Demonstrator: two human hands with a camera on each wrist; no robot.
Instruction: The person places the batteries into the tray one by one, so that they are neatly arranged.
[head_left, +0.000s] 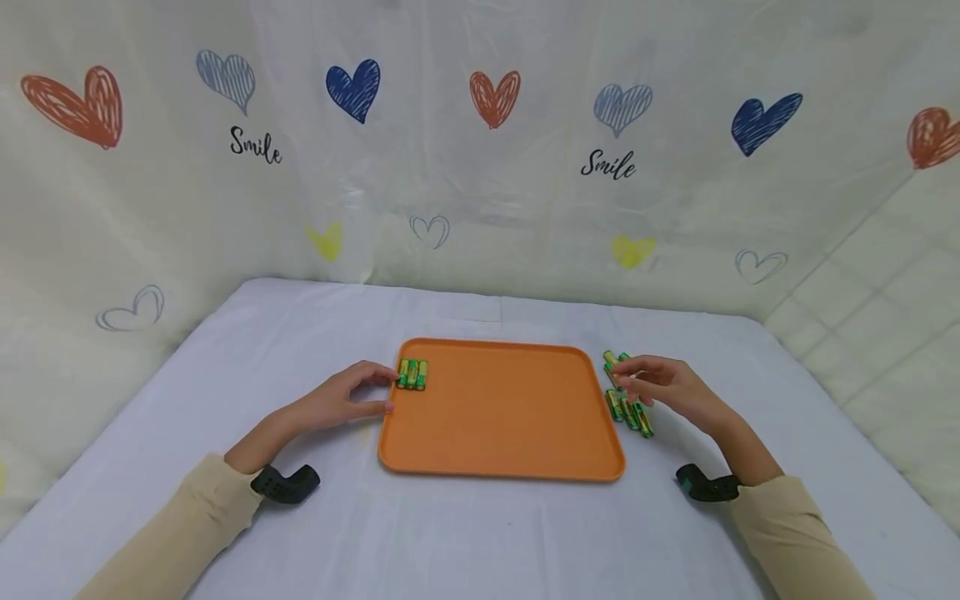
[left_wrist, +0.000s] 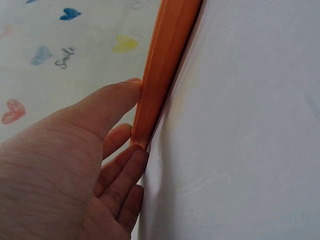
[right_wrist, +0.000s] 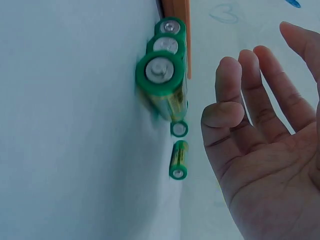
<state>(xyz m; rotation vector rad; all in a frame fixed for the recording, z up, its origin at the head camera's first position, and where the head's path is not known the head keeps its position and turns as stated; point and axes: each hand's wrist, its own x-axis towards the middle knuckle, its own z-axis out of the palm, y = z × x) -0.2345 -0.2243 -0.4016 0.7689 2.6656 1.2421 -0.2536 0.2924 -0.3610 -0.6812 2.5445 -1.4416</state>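
Note:
My left hand [head_left: 348, 396] rests at the left edge of an orange tray [head_left: 495, 417], thumb and fingertips touching the rim. In the left wrist view, the thumb lies against the tray's outer side [left_wrist: 155, 75] and the fingers sit loosely bent near its lower edge. Three green and yellow batteries [head_left: 412, 375] stand side by side in the tray's upper left corner. Right of the tray, my right hand [head_left: 671, 387] hovers over several loose batteries [head_left: 628, 412]. Its fingers are apart and hold nothing; in the right wrist view the nearest battery [right_wrist: 160, 75] is beside them, not touched.
A white cloth [head_left: 450, 533] covers the table. Behind it hangs a pale sheet [head_left: 435, 175] printed with hearts and words. Dark wrist devices [head_left: 287, 485] sit on both forearms.

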